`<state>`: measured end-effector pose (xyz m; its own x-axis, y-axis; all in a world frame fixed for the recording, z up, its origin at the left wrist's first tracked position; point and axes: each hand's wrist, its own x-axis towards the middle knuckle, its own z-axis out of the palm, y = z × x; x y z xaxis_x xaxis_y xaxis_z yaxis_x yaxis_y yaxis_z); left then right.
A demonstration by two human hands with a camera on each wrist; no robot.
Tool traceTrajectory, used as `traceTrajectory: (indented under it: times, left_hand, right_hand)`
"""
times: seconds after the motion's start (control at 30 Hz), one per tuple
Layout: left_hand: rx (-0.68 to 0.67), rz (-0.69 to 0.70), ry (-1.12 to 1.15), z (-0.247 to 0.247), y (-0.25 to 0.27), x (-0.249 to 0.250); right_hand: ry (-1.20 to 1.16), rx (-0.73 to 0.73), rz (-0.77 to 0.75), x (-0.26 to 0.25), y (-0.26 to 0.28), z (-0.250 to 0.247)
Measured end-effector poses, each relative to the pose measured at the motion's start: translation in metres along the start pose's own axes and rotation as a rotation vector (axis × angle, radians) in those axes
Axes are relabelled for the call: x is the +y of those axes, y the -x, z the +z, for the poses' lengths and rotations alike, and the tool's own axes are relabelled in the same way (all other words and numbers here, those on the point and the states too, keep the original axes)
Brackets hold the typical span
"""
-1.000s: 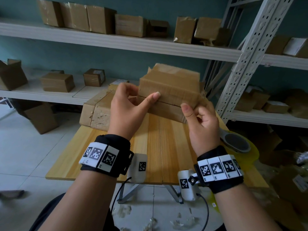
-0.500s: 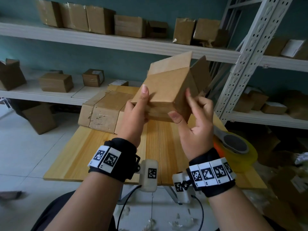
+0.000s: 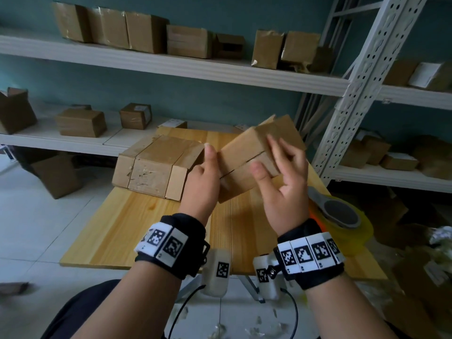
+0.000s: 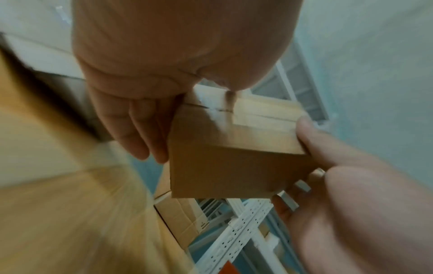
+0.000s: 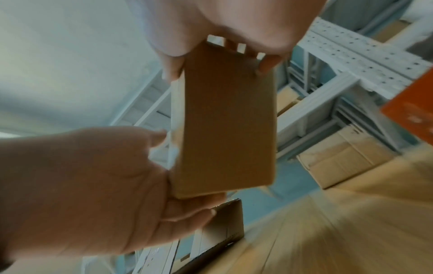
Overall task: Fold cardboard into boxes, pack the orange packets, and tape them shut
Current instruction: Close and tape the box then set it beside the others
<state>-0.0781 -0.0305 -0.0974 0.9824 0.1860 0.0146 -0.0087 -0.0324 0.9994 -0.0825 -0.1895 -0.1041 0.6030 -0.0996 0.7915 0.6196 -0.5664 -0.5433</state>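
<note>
I hold a small brown cardboard box (image 3: pixel 247 152) in the air over the wooden table (image 3: pixel 137 223), tilted, with the seam of its closed flaps facing me. My left hand (image 3: pixel 211 162) grips its left end, thumb up along the edge and fingers underneath, as the right wrist view shows (image 5: pixel 117 176). My right hand (image 3: pixel 266 155) grips the right end, thumb on the seam face and fingers spread over the top. The wrist views show the box (image 4: pixel 234 157) (image 5: pixel 227 129) held between both hands. An orange packet (image 5: pixel 410 107) shows at the right edge.
A row of taped cartons (image 3: pixel 156 165) lies at the table's back left. A yellow tape roll with a grey dispenser (image 3: pixel 340 216) sits at the table's right edge. Shelves with cartons (image 3: pixel 186 42) and a white rack upright (image 3: pixel 362 81) stand behind.
The box has been turned and lowered between my hands, so its seam face now points at me. Both hands shifted their grip, the right one moving over the top.
</note>
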Motion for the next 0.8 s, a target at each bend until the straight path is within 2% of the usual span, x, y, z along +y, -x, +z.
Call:
traceTrajectory:
  times: [0.1, 0.2, 0.3, 0.4, 0.5, 0.63, 0.8]
  left_hand:
    - [0.033, 0.343, -0.127, 0.001, 0.007, -0.001]
    - [-0.013, 0.584, -0.274, 0.005, 0.012, -0.001]
    - [0.026, 0.782, -0.405, 0.008, 0.018, 0.006]
    - [0.08, 0.928, -0.432, 0.006, 0.016, 0.009]
    - [0.07, 0.964, -0.404, 0.001, 0.01, 0.006]
    - [-0.014, 0.898, -0.342, -0.003, 0.012, 0.007]
    - [0.013, 0.651, -0.293, -0.006, 0.007, -0.002]
  right_hand:
    - [-0.041, 0.081, 0.2, 0.008, -0.003, -0.007]
    - [0.006, 0.172, 0.313, 0.009, -0.007, -0.015]
    - [-0.026, 0.067, 0.495, 0.008, -0.006, -0.015]
    - [-0.066, 0.005, 0.608, 0.008, -0.005, -0.012]
    - [-0.009, -0.025, 0.617, 0.007, -0.006, -0.01]
    - [0.019, 0.126, 0.503, 0.012, -0.004, -0.007]
    - [0.079, 0.189, 0.37, 0.008, -0.004, -0.005]
